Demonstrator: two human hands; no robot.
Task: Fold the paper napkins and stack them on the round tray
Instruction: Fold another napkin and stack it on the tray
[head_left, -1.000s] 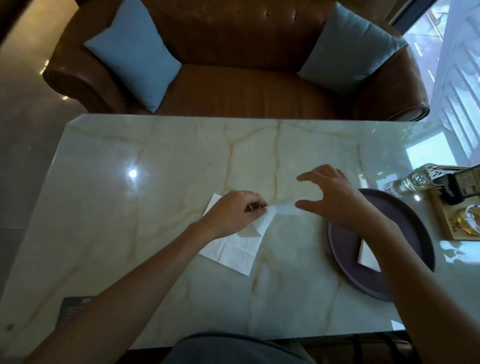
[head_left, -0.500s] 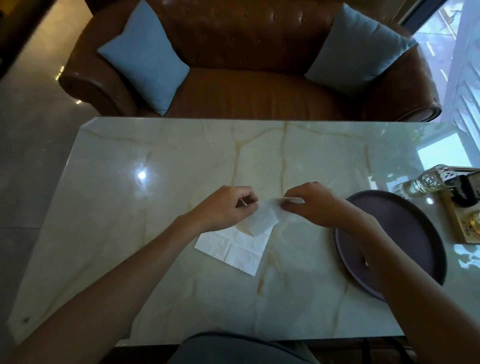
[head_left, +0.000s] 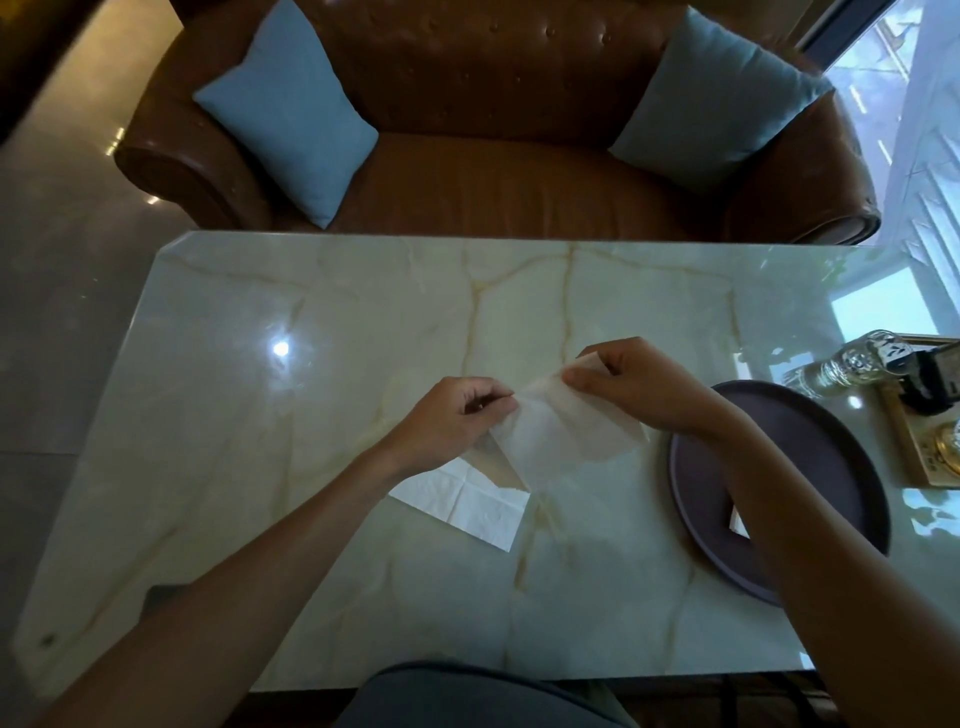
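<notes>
1. Both hands held one thin napkin sheet (head_left: 550, 441) up off the table (head_left: 322, 322). The left hand (head_left: 452, 421) pinched its left corner between thumb and fingertips; the right hand (head_left: 634, 384) pinched the far upper edge, so each hand's grip was closed on the paper.
2. A second earlier the same sheet lay mostly flat on the pile, with only the left hand on it and the right hand hovering with spread fingers just beside. Half a second earlier the right hand had taken hold. At this moment the sheet hung clear between the two hands, sagging and slightly translucent.
3. That change suggested the top sheet had been peeled free and was ready for its fold, which had not yet begun.
4. The remaining napkins (head_left: 467, 504) lay on the table below the left wrist, creased into quarters and not touching the lifted sheet as far as could be told.
5. The round tray (head_left: 831, 457) sat to the right, near the lifted sheet but apart from it. A white corner of a folded napkin (head_left: 738, 522) showed on it, mostly hidden by the right forearm, so the stack seemed barely started.
6. A glass bottle (head_left: 852, 364) lay beyond the tray.
</notes>
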